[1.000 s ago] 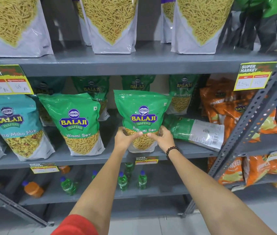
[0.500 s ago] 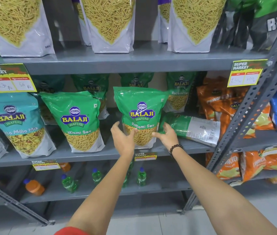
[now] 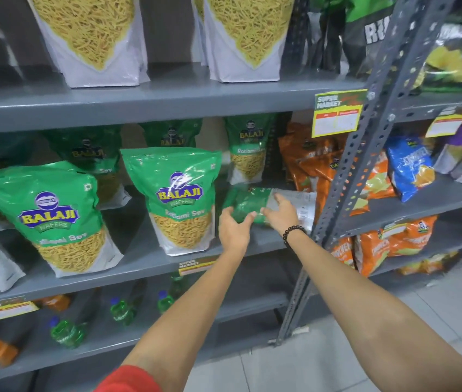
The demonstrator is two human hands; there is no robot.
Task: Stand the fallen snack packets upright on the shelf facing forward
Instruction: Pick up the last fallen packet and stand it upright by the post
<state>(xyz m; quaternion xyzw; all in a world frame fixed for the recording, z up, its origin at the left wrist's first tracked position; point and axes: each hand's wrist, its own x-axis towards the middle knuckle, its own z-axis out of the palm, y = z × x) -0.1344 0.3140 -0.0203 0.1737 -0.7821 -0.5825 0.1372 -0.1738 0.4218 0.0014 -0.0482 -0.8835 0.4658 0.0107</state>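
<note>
A green Balaji packet (image 3: 248,203) lies on its side on the middle shelf (image 3: 139,267), its white back label turned toward the grey upright post. My left hand (image 3: 234,229) touches its near left end with fingers spread. My right hand (image 3: 280,212), with a black bead bracelet at the wrist, rests on top of it, fingers apart. Left of both hands, a green Balaji Ratlami Sev packet (image 3: 180,199) stands upright, facing forward. Another upright green packet (image 3: 54,216) stands further left.
More green packets stand in the back row (image 3: 249,148). Orange packets (image 3: 309,162) crowd the shelf's right end beside the grey perforated post (image 3: 365,154). Large white sev bags (image 3: 88,38) fill the shelf above. Green and orange bottles (image 3: 67,332) sit on the shelf below.
Both hands let go of the upright green packet and moved right onto the fallen packet. The view has shifted right and closer.
</note>
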